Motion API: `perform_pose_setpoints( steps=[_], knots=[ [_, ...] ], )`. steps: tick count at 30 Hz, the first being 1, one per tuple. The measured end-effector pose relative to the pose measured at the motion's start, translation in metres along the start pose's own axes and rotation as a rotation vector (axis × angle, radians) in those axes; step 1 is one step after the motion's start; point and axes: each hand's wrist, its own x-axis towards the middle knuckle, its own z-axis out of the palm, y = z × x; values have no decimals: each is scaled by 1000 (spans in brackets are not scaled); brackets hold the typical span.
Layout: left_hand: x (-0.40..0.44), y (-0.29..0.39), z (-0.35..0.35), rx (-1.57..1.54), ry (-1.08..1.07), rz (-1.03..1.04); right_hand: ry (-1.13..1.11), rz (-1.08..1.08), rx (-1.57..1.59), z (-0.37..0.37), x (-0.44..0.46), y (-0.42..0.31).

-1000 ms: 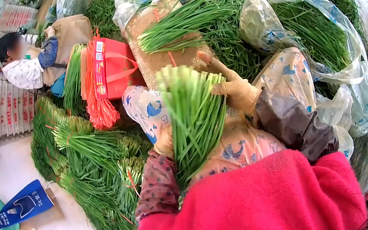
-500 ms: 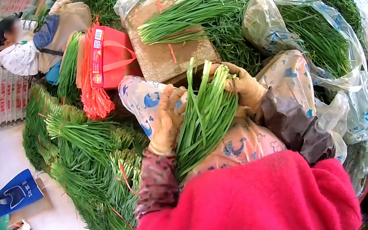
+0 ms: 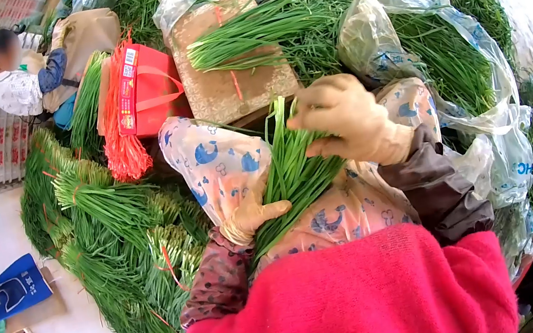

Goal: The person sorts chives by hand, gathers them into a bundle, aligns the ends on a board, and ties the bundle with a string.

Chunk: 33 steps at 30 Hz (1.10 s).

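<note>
A loose bunch of garlic chives [image 3: 301, 178] lies slanting across my lap, over a plastic apron [image 3: 325, 217] printed with blue whales. My gloved left hand [image 3: 253, 213] holds its lower, leafy part, thumb across the top and fingers mostly hidden beneath. Above the upper part of the bunch is my gloved right hand [image 3: 347, 116], its fingers bent and its thumb apart from them. Green leaves show in the gap between. The right hand covers some of the stalk ends.
Tied chive bundles [image 3: 109, 244] are heaped at left. Ahead stand a red box [image 3: 155, 79] with red ties [image 3: 128, 148] and a worn board [image 3: 203, 92] bearing more chives [image 3: 251, 37]. An open plastic bag [image 3: 368, 34] of chives is at right. Another person [image 3: 17, 85] sits far left.
My left hand has moved down from beside the bunch and closed round its lower part. The right hand has come off the pale stalk ends and risen over the bunch.
</note>
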Motion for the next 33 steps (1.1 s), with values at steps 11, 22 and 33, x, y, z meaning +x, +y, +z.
perform_pose_setpoints(
  steps=[11,22,33],
  knots=[
    [-15,4,4,-197,111,-55,482,813,87,-36,9,83],
    [-16,13,7,-232,122,-81,-473,828,576,18,7,28],
    [-15,7,5,-442,189,-7,723,710,49,-59,35,74]
  ],
)
